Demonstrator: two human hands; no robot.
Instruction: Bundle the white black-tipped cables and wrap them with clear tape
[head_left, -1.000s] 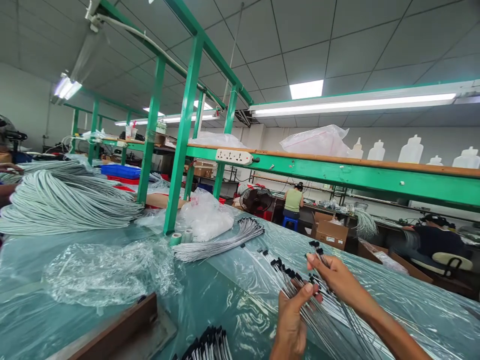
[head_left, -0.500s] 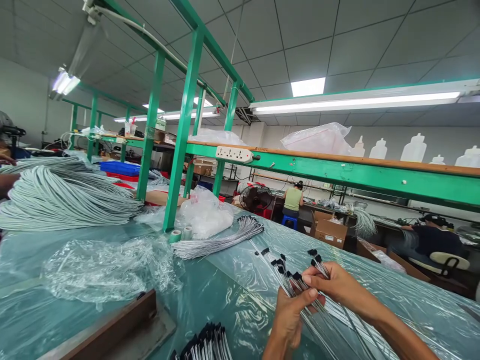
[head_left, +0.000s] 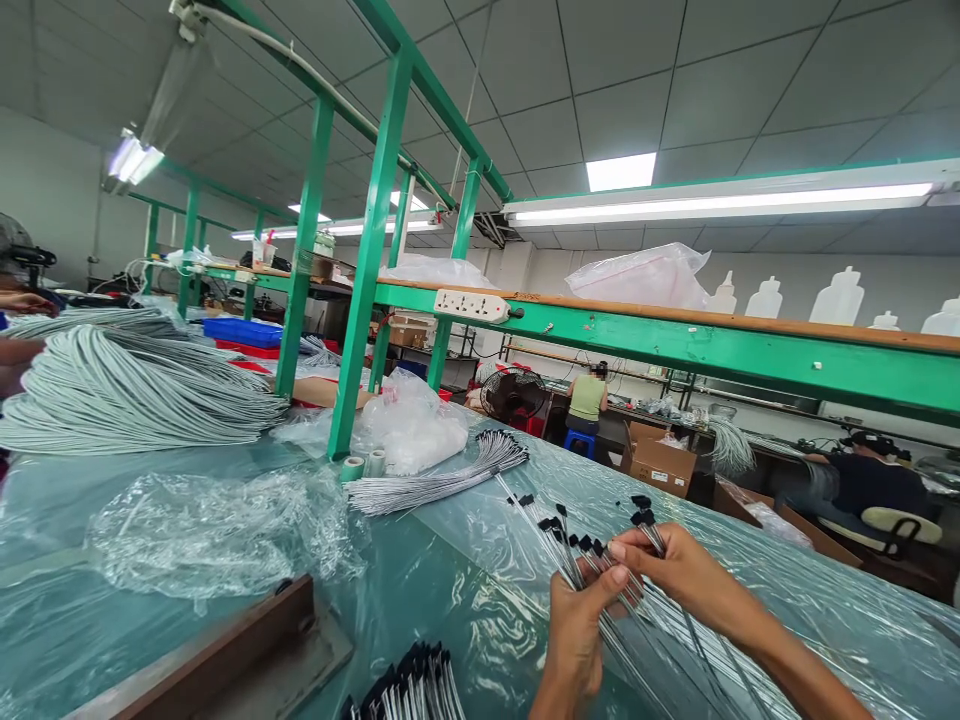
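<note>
At the lower right of the frame, two bare hands work a fanned bunch of thin grey wires [head_left: 600, 610] tipped with small black connectors, held just above a table [head_left: 420, 590] covered in clear plastic film. The left hand [head_left: 577, 630] is closed around the bunch from below, thumb pressed on top. The right hand [head_left: 671, 570] pinches a few wire ends between thumb and fingertips. A second wire bundle [head_left: 435, 485] lies at centre frame, and a large pile of grey cables [head_left: 127, 395] fills the left.
</note>
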